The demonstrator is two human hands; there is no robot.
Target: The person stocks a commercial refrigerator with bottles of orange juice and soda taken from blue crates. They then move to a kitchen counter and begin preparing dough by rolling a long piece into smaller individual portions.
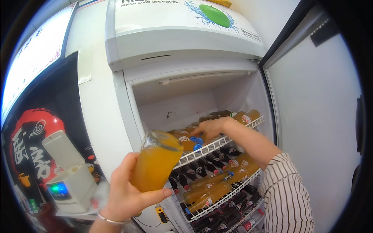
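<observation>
My left hand (123, 186) is wrapped around a glass bottle of orange drink (158, 163), tilted with its base up towards me; its neck is hidden. With a striped sleeve behind it, my right hand (214, 128) reaches into the open upright refrigerator, over the top wire shelf (214, 146). Its fingers are down among orange-drink bottles (184, 139) lying on their sides, beside several blue caps (197, 140). The fingertips are partly hidden, so I cannot tell whether they grip a bottle. More orange bottles (246, 117) and dark bottles lie further back on that shelf.
The refrigerator door (317, 87) stands open at the right. Lower shelves hold dark bottles with red caps (208, 166) and more orange bottles (209, 193). At the left is a white machine with a raised lid and lit display (71, 183), near a black-and-red wall sign (38, 139).
</observation>
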